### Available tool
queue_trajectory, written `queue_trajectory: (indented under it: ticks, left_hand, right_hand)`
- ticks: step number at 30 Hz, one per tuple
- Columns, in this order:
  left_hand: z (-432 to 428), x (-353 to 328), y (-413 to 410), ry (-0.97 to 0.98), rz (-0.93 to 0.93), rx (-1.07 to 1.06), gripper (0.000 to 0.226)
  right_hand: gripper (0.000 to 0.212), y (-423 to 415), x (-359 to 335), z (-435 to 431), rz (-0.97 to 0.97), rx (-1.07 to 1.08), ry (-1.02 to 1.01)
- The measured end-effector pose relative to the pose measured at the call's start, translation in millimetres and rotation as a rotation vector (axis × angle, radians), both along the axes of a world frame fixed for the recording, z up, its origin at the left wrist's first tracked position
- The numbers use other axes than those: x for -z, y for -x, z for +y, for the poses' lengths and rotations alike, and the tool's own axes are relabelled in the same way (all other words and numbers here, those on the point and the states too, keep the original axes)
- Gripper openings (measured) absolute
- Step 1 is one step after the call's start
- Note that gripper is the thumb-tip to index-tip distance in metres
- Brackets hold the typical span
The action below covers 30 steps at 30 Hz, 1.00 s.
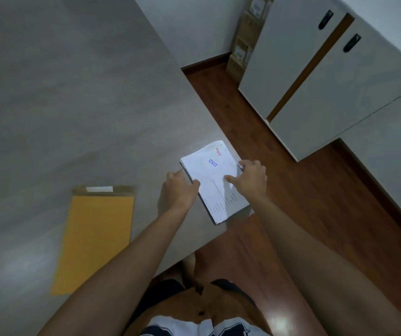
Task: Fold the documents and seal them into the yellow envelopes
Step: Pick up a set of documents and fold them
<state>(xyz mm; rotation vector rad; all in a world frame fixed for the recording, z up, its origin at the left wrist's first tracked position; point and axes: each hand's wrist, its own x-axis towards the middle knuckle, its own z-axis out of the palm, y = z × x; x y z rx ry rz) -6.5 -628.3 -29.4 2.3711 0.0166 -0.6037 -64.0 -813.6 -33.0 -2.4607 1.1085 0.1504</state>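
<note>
Sheaf of white printed documents [211,173], judged light and limp: left hand [179,190] and right hand [251,177] pinch its long edges, rightly.

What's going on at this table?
A person has both hands on a stack of white documents near the right edge of a grey table. The left hand grips the stack's left side and the right hand holds its right side. A yellow envelope lies flat further left, untouched, its flap open. The documents are not in it yet.
</note>
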Motion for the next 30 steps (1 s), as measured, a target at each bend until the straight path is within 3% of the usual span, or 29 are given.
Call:
queue_trajectory:
  ticks: [3,13,30]
  left_hand:
    - [-6.3,0.9,2.7,-0.011,0.008,0.015,0.019]
    - [-19.0,2.3,3.5,0.019,-0.002,-0.113,0.035]
    - [-24.1,9.2,3.7,0.109,-0.007,-0.219,0.031]
  right_hand:
    - [0.064,-0.3,4.3,3.7,0.006,-0.023,-0.026]
    - [0.065,-3.4,5.2,1.4,-0.014,0.024,-0.054]
    - [0.066,-4.5,8.6,1.2,0.001,-0.001,-0.024]
